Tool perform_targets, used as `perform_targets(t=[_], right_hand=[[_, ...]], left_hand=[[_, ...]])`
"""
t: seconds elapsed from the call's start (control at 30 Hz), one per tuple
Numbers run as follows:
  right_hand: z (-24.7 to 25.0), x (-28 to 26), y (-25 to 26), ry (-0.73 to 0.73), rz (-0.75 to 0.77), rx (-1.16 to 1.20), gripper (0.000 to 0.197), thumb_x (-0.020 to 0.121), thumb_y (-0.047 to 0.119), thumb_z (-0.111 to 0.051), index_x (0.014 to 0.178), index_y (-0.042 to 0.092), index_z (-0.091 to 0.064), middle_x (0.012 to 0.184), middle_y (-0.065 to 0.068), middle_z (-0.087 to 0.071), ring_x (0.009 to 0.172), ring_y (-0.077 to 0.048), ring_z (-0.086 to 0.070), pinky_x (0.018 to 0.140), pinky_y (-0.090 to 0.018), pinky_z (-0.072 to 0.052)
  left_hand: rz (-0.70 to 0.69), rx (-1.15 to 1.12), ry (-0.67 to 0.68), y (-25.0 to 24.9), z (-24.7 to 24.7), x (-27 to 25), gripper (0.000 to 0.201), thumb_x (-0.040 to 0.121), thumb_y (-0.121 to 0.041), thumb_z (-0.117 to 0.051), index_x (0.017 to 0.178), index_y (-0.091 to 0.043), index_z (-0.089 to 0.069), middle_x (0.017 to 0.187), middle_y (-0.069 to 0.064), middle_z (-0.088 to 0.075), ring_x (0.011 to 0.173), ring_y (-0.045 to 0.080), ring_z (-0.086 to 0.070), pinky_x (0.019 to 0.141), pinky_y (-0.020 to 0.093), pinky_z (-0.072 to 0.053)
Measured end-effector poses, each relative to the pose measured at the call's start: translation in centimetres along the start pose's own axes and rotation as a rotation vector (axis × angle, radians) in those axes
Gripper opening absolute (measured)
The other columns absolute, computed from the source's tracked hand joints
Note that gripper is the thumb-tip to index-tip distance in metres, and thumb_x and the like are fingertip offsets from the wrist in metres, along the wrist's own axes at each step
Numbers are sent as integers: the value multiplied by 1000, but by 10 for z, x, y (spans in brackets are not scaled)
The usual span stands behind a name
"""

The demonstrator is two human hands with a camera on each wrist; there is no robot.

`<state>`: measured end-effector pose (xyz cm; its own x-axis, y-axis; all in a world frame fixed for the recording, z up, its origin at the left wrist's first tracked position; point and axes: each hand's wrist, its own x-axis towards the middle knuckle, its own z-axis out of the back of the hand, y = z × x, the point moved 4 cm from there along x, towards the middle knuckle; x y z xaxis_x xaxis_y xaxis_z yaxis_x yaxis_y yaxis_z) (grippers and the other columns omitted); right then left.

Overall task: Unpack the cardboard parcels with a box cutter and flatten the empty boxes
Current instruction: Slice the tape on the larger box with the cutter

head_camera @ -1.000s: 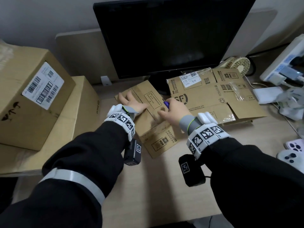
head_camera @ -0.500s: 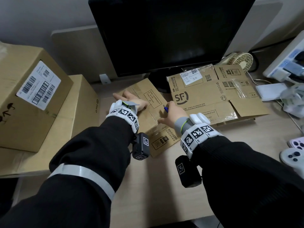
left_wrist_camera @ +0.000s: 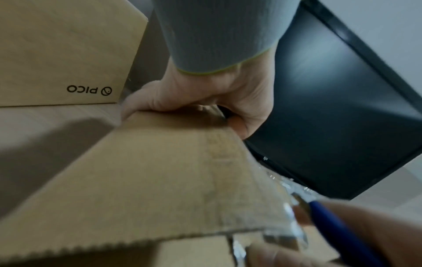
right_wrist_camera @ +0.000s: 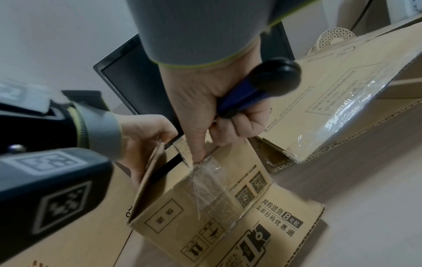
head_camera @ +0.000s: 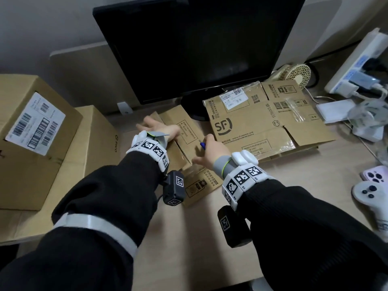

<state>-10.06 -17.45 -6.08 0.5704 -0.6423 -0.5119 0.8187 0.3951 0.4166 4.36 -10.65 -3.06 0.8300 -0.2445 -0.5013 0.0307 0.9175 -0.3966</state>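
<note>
A small brown cardboard box (head_camera: 189, 141) lies in front of the monitor, partly collapsed, with clear tape on its near end (right_wrist_camera: 205, 184). My left hand (head_camera: 159, 130) holds its far left side, with the thumb (left_wrist_camera: 237, 126) and fingers wrapped over the panel's edge (left_wrist_camera: 173, 115). My right hand (head_camera: 210, 152) grips a blue box cutter (right_wrist_camera: 262, 86) with a black end. Its blue tip (head_camera: 202, 145) shows past the knuckles. The right thumb (right_wrist_camera: 198, 153) presses down at the taped edge. A flattened SF box (head_camera: 262, 122) lies to the right.
A black monitor (head_camera: 199, 43) stands right behind the boxes. A large labelled carton (head_camera: 31, 133) sits on a PICO box (head_camera: 94, 139) at the left. At the right are a small fan (head_camera: 298, 74), a power strip (head_camera: 361, 64), a phone (head_camera: 375, 177) and a game controller (head_camera: 371, 196).
My right hand with the cutter has drawn a little toward me along the small box. My left hand has stayed on the box.
</note>
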Motion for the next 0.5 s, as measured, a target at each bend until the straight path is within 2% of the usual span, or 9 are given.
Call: perform_targets(t=[0.07, 0.13, 0.17, 0.2, 0.27, 0.33, 0.4, 0.5], right_hand=[[0, 0, 1, 5, 3, -11, 69, 80, 39, -73, 127, 8, -33, 114, -14, -58, 99, -32, -60, 75, -37, -46], [3, 0, -1, -5, 1, -33, 68, 80, 41, -71, 126, 8, -33, 114, -13, -58, 95, -30, -59, 71, -35, -45], [4, -1, 3, -15, 7, -57, 67, 81, 43, -69, 125, 8, -34, 113, -12, -59, 91, -29, -58, 69, -33, -45], [5, -2, 6, -28, 12, -87, 66, 82, 47, -66, 124, 7, -35, 112, -10, -59, 87, -27, -56, 67, -32, -44], [9, -3, 13, -56, 11, -143, 65, 81, 58, -60, 116, 6, -42, 101, -6, -60, 81, -24, -56, 63, -29, -42], [12, -4, 23, -58, 18, -188, 61, 76, 65, -60, 94, 8, -49, 82, -2, -58, 71, -20, -58, 57, -27, -43], [13, -3, 30, -31, 21, -249, 54, 74, 63, -63, 75, 11, -51, 68, -1, -57, 60, -16, -56, 51, -25, -41], [22, -3, 33, -44, -8, -222, 44, 75, 54, -62, 72, 12, -53, 64, -2, -56, 55, -17, -54, 50, -23, -40]], left_hand=[[-24, -187, 17, 5, 9, 6, 81, 67, -19, -65, 133, -13, -18, 136, 15, -27, 121, 34, -37, 90, 38, -37], [-41, -382, 67, 8, 14, 10, 73, 69, -7, -57, 130, -12, -17, 117, 14, -37, 97, 27, -46, 76, 36, -42], [-41, -441, 78, 12, 20, 11, 70, 70, -1, -53, 130, -10, -17, 108, 12, -38, 84, 23, -45, 67, 33, -40], [-41, -486, 80, 14, 25, 9, 69, 72, 3, -49, 132, -8, -17, 103, 11, -37, 78, 21, -42, 63, 32, -38], [-24, -521, 79, 20, 32, 12, 71, 75, 8, -45, 139, -7, -16, 109, 16, -37, 85, 24, -42, 68, 33, -38], [12, -485, 85, 33, 35, 16, 71, 80, 9, -44, 143, -5, -15, 121, 21, -41, 93, 26, -43, 76, 36, -38], [21, -452, 106, 48, 36, 19, 65, 88, 4, -47, 144, -4, -17, 124, 20, -43, 98, 27, -44, 80, 39, -39], [36, -434, 108, 67, 43, 23, 61, 93, -7, -53, 145, -2, -23, 141, 19, -39, 123, 34, -42, 96, 42, -39]])
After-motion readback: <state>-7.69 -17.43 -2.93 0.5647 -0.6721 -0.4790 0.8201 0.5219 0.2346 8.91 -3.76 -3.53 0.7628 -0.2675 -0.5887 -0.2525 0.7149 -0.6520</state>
